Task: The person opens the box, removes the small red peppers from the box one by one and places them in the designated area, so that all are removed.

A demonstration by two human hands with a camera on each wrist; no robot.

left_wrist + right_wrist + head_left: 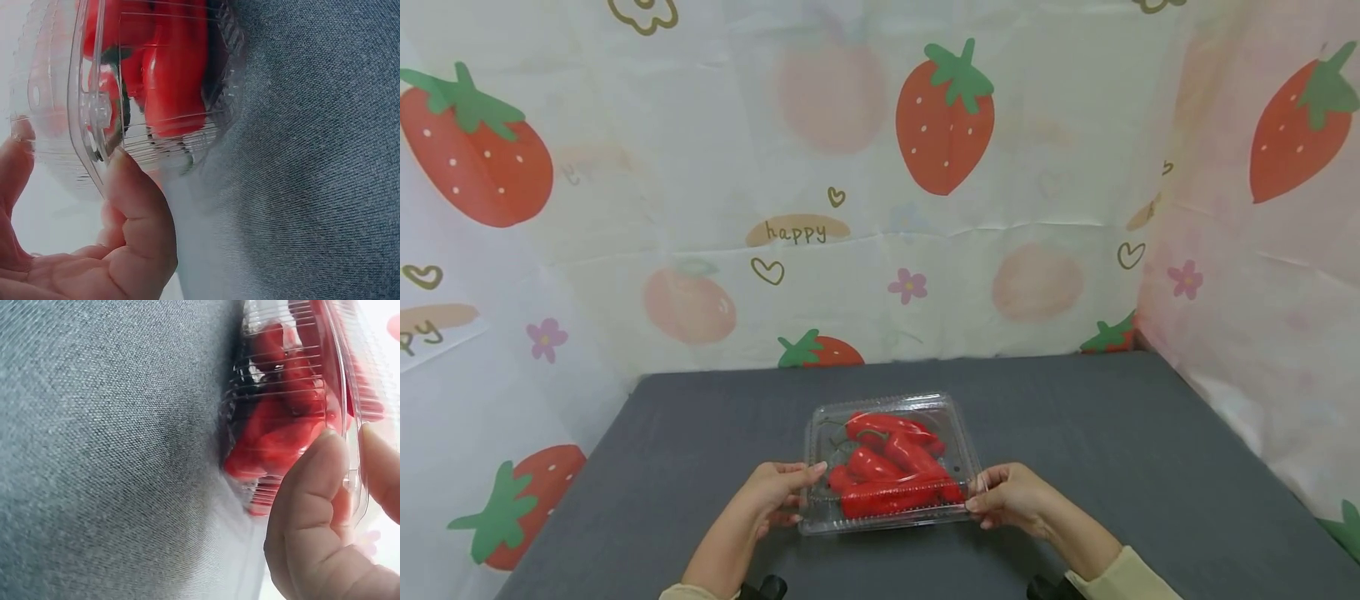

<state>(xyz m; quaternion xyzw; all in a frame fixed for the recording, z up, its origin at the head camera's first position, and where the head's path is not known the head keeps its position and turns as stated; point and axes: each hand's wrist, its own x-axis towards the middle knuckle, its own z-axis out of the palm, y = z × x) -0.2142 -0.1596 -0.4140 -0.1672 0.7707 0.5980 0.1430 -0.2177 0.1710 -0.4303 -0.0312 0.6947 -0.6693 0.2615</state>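
A clear plastic clamshell box (831, 414) full of long red peppers (887, 498) sits at the middle of the grey table, its lid down over its base. My left hand (772, 492) grips the box's left side, with one digit on top and the others lower. At the right front corner, my right hand (1011, 498) pinches the rim between thumb and fingers. Both wrist views show fingertips on the flanges where lid and base meet. Several green stems show among the peppers (172, 75). Whether the base touches the cloth everywhere, I cannot tell.
Dark grey cloth (700, 433) covers the table. A pale curtain (865, 275) printed with strawberries, hearts and flowers hangs along the back and both sides. Dark wrist-worn devices (771, 586) show at the lower edge by each sleeve.
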